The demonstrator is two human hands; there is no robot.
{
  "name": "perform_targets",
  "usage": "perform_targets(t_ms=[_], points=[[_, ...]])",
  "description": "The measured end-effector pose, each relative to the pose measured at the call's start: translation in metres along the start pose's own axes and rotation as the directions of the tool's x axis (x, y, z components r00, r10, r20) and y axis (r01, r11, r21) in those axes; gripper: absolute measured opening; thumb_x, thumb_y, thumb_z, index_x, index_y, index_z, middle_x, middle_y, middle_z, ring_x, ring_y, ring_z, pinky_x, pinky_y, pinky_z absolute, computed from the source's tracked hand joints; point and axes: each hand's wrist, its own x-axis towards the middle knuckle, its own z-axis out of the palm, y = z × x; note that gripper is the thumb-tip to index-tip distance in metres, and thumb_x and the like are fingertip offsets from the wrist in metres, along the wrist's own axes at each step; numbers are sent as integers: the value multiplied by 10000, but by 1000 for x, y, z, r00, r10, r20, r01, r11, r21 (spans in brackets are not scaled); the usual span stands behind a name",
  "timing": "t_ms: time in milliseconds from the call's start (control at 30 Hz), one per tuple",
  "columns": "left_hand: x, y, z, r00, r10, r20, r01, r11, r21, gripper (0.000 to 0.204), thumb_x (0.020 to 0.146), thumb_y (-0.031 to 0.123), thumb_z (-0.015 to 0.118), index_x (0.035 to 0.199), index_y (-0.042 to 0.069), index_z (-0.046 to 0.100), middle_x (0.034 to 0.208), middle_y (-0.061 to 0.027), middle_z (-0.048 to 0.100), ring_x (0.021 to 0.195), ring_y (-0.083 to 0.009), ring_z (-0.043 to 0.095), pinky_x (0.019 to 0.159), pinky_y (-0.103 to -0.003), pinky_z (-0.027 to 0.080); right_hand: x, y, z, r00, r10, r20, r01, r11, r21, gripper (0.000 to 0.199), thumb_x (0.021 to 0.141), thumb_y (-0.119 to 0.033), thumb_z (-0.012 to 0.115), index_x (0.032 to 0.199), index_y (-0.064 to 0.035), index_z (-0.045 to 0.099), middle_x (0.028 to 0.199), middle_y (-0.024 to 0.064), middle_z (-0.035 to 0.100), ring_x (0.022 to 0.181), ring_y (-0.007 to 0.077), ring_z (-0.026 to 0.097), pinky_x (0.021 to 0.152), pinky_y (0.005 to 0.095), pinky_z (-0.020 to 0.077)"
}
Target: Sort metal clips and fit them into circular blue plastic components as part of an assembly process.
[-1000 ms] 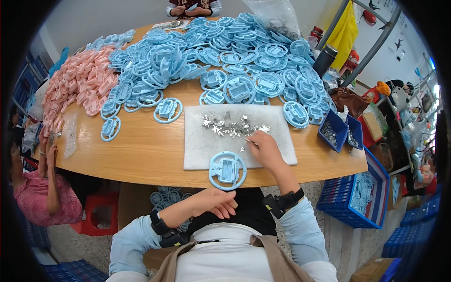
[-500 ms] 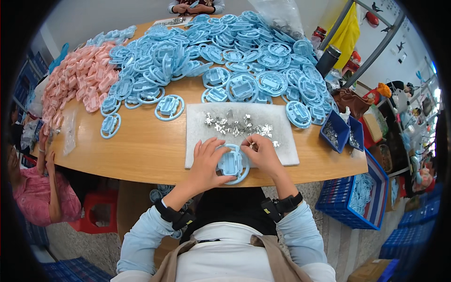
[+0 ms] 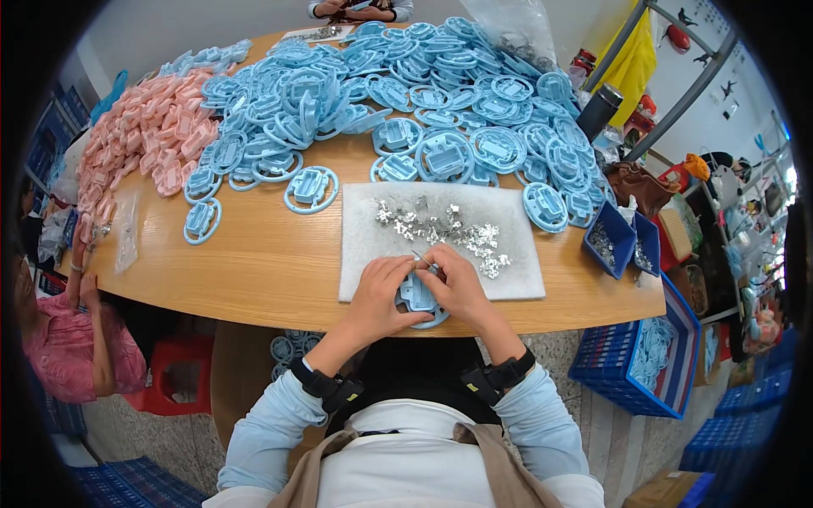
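At the table's near edge, my left hand grips a light blue plastic ring-shaped part with a box-like middle, thumb low on its rim. My right hand is closed above the part's upper right, pinching a thin pointed tool; its exact kind is too small to tell. My fingers hide the part's upper side. Both hands are over the near edge of a white felt-like pad, where small silvery metal pieces lie scattered just beyond my fingers.
Blue plastic parts pile across the far table, with pink plastic parts to their left. Two dark blue bins stand at the right edge, above a blue crate. A person in pink sits at left, another person opposite.
My right hand has moved left over the blue part, and the thin tool now shows above my fingers. My left hand still holds the part. The view has shifted slightly.
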Motion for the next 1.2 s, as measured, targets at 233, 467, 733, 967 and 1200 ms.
perform_targets(t_ms=[233, 467, 733, 967, 1200], points=[[-1, 2, -1, 1000, -5, 4, 5, 999, 41, 752, 539, 301, 852, 1153, -5, 545, 1203, -154, 558, 1092, -327, 524, 976, -435, 359, -9, 2, 9, 949, -302, -93, 252, 901, -353, 137, 773, -54, 650, 905, -76, 618, 882, 66, 558, 641, 234, 612, 524, 322, 472], [-5, 5, -1, 1000, -13, -6, 14, 996, 86, 691, 586, 308, 824, 1154, 14, 559, 1189, -140, 565, 1099, -316, 524, 981, -464, 345, -28, -13, 3, 968, -252, -8, 196, 773, -603, 248, 796, -184, 633, 1041, -147, 614, 890, 59, 531, 599, 246, 613, 474, 342, 480], [-7, 10, -4, 997, 59, 57, -74, 951, 299, 682, 629, 391, 784, 1169, 40, 560, 1199, -113, 548, 1141, -295, 493, 1019, -493, 288, -43, -10, -5, 976, 118, -182, -147, 977, -153, 418, 946, -299, 480, 1321, -117, 466, 944, 160, 588, 769, 313, 617, 684, 394, 489], [6, 8, -2, 999, -18, 43, 10, 985, 175, 687, 593, 394, 806, 1130, 40, 565, 1244, -124, 511, 1185, -313, 449, 1029, -522, 263, -32, -21, -13, 958, 281, -49, -282, 959, -24, 403, 980, -252, 411, 1376, -174, 417, 865, 133, 611, 659, 225, 582, 645, 328, 464], [4, 4, 12, 988, -148, -34, 152, 973, 176, 684, 596, 399, 790, 1133, 45, 556, 1227, -122, 497, 1190, -297, 429, 1035, -515, 249, -46, -20, 2, 995, 94, -23, -88, 782, -617, 478, 860, -138, 538, 1326, -224, 477, 794, 123, 595, 660, 298, 628, 566, 394, 498]])
